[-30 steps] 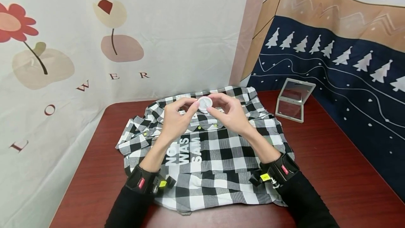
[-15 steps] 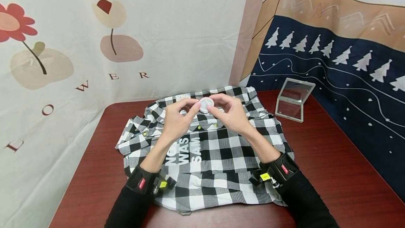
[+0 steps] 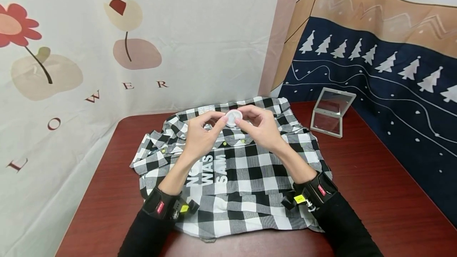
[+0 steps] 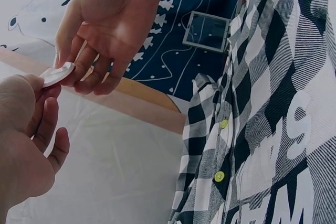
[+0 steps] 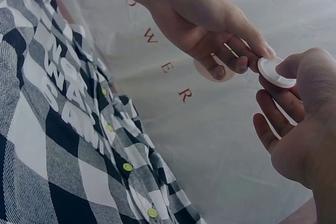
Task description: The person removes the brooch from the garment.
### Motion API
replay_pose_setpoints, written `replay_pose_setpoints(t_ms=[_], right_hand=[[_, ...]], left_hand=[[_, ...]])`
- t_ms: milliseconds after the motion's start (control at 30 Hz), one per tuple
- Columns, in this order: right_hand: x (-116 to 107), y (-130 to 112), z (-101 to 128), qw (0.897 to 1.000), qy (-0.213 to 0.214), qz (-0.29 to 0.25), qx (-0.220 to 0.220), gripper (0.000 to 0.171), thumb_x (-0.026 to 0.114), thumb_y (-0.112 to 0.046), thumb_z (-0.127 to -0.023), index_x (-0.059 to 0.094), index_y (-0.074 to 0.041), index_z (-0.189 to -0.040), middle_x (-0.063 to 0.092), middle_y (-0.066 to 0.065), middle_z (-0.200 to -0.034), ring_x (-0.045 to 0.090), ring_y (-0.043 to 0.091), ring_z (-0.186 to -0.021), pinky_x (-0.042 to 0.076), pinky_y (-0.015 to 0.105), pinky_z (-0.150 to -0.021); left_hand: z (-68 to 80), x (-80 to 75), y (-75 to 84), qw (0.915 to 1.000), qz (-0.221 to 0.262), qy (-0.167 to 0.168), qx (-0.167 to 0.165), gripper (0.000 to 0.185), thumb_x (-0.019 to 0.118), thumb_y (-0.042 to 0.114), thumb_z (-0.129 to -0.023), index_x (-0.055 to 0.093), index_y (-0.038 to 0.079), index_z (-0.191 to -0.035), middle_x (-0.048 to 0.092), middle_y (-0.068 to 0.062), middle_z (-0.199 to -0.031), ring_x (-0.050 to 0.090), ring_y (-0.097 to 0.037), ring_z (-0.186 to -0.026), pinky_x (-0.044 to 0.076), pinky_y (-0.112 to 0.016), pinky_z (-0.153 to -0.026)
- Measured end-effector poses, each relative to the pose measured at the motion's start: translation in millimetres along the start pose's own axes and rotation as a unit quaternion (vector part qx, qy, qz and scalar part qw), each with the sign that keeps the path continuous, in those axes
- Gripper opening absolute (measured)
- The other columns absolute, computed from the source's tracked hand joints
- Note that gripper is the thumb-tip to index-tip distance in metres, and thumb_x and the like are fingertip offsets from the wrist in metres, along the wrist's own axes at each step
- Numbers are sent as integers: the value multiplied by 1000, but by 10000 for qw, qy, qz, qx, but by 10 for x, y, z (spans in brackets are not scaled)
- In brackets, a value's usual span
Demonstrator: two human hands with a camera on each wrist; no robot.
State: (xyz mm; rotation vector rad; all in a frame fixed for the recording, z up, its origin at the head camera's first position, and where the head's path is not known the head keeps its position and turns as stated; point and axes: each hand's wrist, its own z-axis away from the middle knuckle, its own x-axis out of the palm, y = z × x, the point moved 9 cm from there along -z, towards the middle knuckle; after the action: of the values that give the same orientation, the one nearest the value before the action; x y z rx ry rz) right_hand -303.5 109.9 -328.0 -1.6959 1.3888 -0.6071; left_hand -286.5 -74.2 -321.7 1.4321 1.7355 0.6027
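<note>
both hands, left hand [image 3: 200,136] and right hand [image 3: 262,128], pinch the small round white plastic disc [image 3: 233,118] only by fingertips; a slip could drop it onto the black-and-white checked shirt [image 3: 235,177].

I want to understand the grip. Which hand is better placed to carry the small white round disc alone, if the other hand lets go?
Probably the right hand: its thumb and fingers pinch the white disc across its rim. The left hand touches only the disc's edge with its fingertips. Both hold it above the checked shirt.

"WAS SAM" on checked shirt [image 3: 232,169]
</note>
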Motion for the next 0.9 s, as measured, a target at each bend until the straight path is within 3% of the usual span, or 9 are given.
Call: replay_pose_setpoints(t_ms=[133, 233, 333, 533, 900], right_hand=[[-1, -6, 3, 10000, 8, -35, -13, 25, 74, 9, -100, 75, 11, -124, 83, -3, -107, 74, 7, -88, 64, 20, -82], [-4, -13, 6, 10000, 20, -29, -37, 24, 74, 9, -100, 75, 12, -124, 82, -10, -106, 74, 7, -89, 64, 20, -82], [-10, -13, 10, 10000, 41, 32, -40, 23, 74, 8, -100, 75, 11, -123, 83, -7, -105, 73, 7, -87, 63, 20, -81], [-16, -18, 12, 9998, 93, 159, -25, 21, 75, 5, -100, 76, 9, -121, 83, 14, -105, 72, 11, -84, 61, 20, -76], [-34, -18, 16, 9995, 181, 272, -6, 20, 75, 2, -100, 78, 7, -119, 82, 0, -99, 70, 9, -81, 60, 20, -73]], left_hand=[[3, 7, 4, 10000, 40, -26, 6, 12, 80, 11, -104, 87, 4, -111, 82, -14, -91, 66, -9, -76, 49, -22, -65], [3, 18, 16, 9999, 89, -58, 58, 12, 81, 9, -104, 86, 3, -112, 82, -16, -92, 66, -8, -76, 50, -19, -68], [4, 30, 26, 9998, 138, -87, 136, 11, 80, 8, -104, 86, 2, -112, 83, -17, -94, 66, -8, -77, 54, -20, -72], [0, 42, 40, 9993, 174, -133, 290, 10, 81, 7, -104, 87, 2, -111, 84, -16, -95, 67, -10, -77, 56, -20, -74], [6, 50, 59, 9990, 158, -187, 373, 11, 81, 6, -103, 87, 2, -112, 84, -15, -93, 66, -11, -76, 58, -28, -71]])
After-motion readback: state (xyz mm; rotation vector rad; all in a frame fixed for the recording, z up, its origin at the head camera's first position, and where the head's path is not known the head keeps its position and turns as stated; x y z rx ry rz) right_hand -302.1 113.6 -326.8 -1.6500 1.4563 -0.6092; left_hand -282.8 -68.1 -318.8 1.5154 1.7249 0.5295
